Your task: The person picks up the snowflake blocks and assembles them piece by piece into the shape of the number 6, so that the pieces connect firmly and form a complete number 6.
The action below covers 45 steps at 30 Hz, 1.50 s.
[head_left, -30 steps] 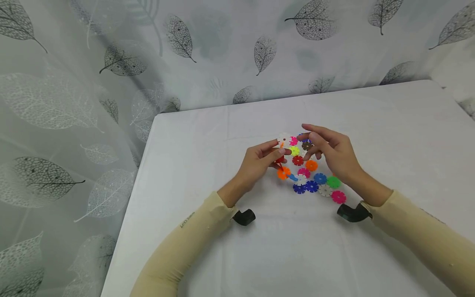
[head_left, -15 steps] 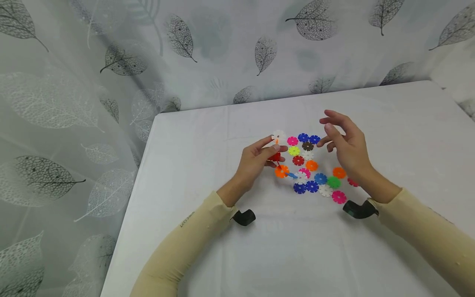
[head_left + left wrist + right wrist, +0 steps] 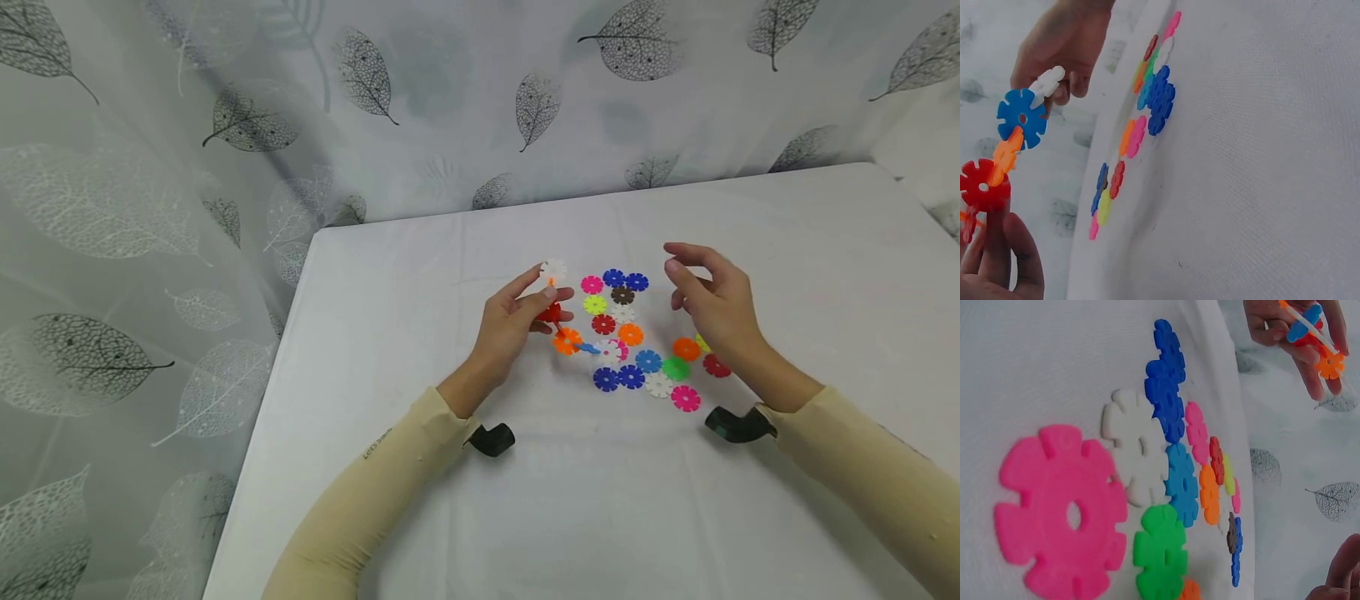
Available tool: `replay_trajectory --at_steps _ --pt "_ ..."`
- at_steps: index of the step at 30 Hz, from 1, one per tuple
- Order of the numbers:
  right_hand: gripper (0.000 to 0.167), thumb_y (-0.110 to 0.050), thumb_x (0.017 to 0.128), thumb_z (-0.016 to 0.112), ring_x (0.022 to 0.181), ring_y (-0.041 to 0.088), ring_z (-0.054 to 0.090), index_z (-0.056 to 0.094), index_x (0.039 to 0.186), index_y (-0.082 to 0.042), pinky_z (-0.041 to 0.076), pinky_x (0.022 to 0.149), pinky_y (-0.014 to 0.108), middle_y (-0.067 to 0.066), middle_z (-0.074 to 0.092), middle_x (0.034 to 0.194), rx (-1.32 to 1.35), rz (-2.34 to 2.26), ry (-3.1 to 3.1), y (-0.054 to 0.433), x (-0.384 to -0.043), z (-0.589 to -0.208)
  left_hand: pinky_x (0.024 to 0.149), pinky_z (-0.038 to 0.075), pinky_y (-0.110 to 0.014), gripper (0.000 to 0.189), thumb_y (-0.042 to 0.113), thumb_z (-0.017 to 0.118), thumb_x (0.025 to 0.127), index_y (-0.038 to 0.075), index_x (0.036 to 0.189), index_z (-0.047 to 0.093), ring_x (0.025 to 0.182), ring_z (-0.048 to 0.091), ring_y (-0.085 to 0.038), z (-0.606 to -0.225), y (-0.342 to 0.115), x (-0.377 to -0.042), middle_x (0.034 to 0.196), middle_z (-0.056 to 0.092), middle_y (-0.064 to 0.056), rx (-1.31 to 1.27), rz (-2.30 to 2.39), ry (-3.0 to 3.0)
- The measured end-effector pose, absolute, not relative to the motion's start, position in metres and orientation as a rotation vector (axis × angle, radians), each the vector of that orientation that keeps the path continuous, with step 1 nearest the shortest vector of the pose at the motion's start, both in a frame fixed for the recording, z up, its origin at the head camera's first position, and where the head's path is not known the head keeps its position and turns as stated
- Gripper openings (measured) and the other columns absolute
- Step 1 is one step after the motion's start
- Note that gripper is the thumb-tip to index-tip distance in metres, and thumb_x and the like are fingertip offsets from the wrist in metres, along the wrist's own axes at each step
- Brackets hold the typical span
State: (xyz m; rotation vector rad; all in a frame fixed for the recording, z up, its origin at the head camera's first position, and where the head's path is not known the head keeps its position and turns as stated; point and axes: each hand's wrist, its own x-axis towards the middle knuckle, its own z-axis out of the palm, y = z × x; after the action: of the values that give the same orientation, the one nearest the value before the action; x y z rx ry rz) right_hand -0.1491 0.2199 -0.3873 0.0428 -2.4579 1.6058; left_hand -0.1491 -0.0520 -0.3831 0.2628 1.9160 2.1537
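My left hand (image 3: pixel 513 321) pinches a red notched plastic disc (image 3: pixel 985 186) in a chain of interlocking snowflake discs, raised above the table. Above the fingers stands a white disc (image 3: pixel 553 270). On the other side hang an orange disc (image 3: pixel 567 342), a blue disc (image 3: pixel 1022 119) and, at the end, a white disc (image 3: pixel 1046 84). Parts of the chain are hidden by my fingers. To the right, my right hand (image 3: pixel 716 304) hovers with loosely bent fingers and holds nothing. Loose discs lie flat between the hands, among them a green disc (image 3: pixel 676 368) and a pink disc (image 3: pixel 1063 512).
The white-covered table (image 3: pixel 585 508) bears several more loose discs, such as a brown disc (image 3: pixel 622 295) and a yellow disc (image 3: pixel 595 305). A leaf-patterned curtain (image 3: pixel 442 100) hangs behind and to the left. A black fitting (image 3: pixel 492 439) sticks out under the left cuff.
The right hand has drawn away rightward from the chain and the loose discs, uncovering several of them. The left hand has shifted slightly left with the chain still pinched.
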Motion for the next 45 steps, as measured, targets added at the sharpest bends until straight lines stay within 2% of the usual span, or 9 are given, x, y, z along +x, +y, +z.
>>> replay_trajectory --at_steps 3,7,11,19,26,30,37,39,45 --pt "0.047 -0.036 0.105 0.054 0.07 0.014 0.058 0.055 0.145 -0.011 0.05 0.069 0.013 0.012 0.056 0.134 0.005 1.6 -2.515 0.223 -0.148 -0.391 0.092 0.054 -0.05 0.055 0.023 0.058 0.105 0.015 0.156 0.04 0.095 0.074 -0.023 -0.384 -0.052 -0.149 0.123 0.071 -0.006 0.26 2.158 1.915" --pt "0.049 -0.041 0.104 0.055 0.073 0.017 0.059 0.057 0.143 -0.012 0.052 0.066 0.017 0.01 0.056 0.132 -0.032 1.593 -2.596 0.228 -0.147 -0.394 0.085 0.056 -0.036 0.053 0.022 0.059 0.104 0.016 0.155 0.044 0.094 0.074 -0.023 -0.385 -0.051 -0.149 0.124 0.071 -0.005 0.253 2.165 1.922" --pt "0.054 -0.047 0.101 0.058 0.079 0.022 0.062 0.057 0.143 -0.013 0.053 0.063 0.022 0.012 0.056 0.134 -0.062 1.565 -2.71 0.232 -0.147 -0.396 0.081 0.057 -0.03 0.051 0.02 0.059 0.104 0.019 0.153 0.046 0.092 0.074 -0.023 -0.386 -0.051 -0.149 0.121 0.071 -0.006 0.26 2.168 1.94" --pt "0.052 -0.042 0.097 0.067 0.092 0.032 0.065 0.059 0.138 -0.011 0.055 0.059 0.029 0.019 0.063 0.119 0.005 1.428 -2.976 0.238 -0.148 -0.399 0.081 0.06 -0.04 0.05 0.021 0.059 0.104 0.021 0.152 0.047 0.09 0.074 -0.025 -0.388 -0.051 -0.151 0.121 0.071 -0.01 0.309 2.204 1.956" --pt "0.051 -0.037 0.092 0.075 0.1 0.032 0.058 0.064 0.133 -0.007 0.053 0.066 0.03 0.018 0.064 0.122 0.228 1.239 -3.174 0.239 -0.151 -0.403 0.076 0.061 -0.036 0.052 0.024 0.058 0.104 0.018 0.154 0.044 0.09 0.075 -0.025 -0.389 -0.051 -0.15 0.121 0.071 -0.011 0.325 2.196 1.975" --pt "0.054 -0.036 0.087 0.08 0.101 0.033 0.06 0.067 0.131 -0.007 0.054 0.068 0.031 0.017 0.065 0.121 0.29 1.174 -3.216 0.239 -0.152 -0.404 0.078 0.06 -0.038 0.05 0.026 0.058 0.105 0.02 0.153 0.046 0.09 0.075 -0.025 -0.389 -0.05 -0.15 0.121 0.071 -0.01 0.322 2.191 1.986" --pt "0.057 -0.036 0.082 0.086 0.097 0.032 0.06 0.069 0.127 -0.006 0.053 0.066 0.03 0.017 0.065 0.117 0.302 1.108 -3.249 0.236 -0.151 -0.403 0.085 0.058 -0.034 0.046 0.024 0.054 0.107 0.017 0.151 0.049 0.096 0.074 -0.023 -0.39 -0.05 -0.149 0.12 0.072 -0.007 0.296 2.182 2.037" --pt "0.055 -0.035 0.081 0.086 0.095 0.031 0.06 0.07 0.125 -0.006 0.053 0.066 0.03 0.016 0.065 0.115 0.31 1.091 -3.244 0.233 -0.15 -0.403 0.088 0.057 -0.037 0.045 0.024 0.054 0.107 0.015 0.151 0.049 0.098 0.073 -0.022 -0.39 -0.05 -0.149 0.119 0.073 -0.007 0.289 2.177 2.058" --pt "0.05 -0.032 0.08 0.088 0.091 0.027 0.059 0.073 0.119 -0.006 0.053 0.064 0.03 0.013 0.064 0.111 0.322 1.069 -3.225 0.225 -0.149 -0.402 0.094 0.047 -0.062 0.044 0.027 0.056 0.106 0.016 0.148 0.052 0.099 0.073 -0.02 -0.39 -0.049 -0.15 0.116 0.074 -0.004 0.28 2.186 2.068"
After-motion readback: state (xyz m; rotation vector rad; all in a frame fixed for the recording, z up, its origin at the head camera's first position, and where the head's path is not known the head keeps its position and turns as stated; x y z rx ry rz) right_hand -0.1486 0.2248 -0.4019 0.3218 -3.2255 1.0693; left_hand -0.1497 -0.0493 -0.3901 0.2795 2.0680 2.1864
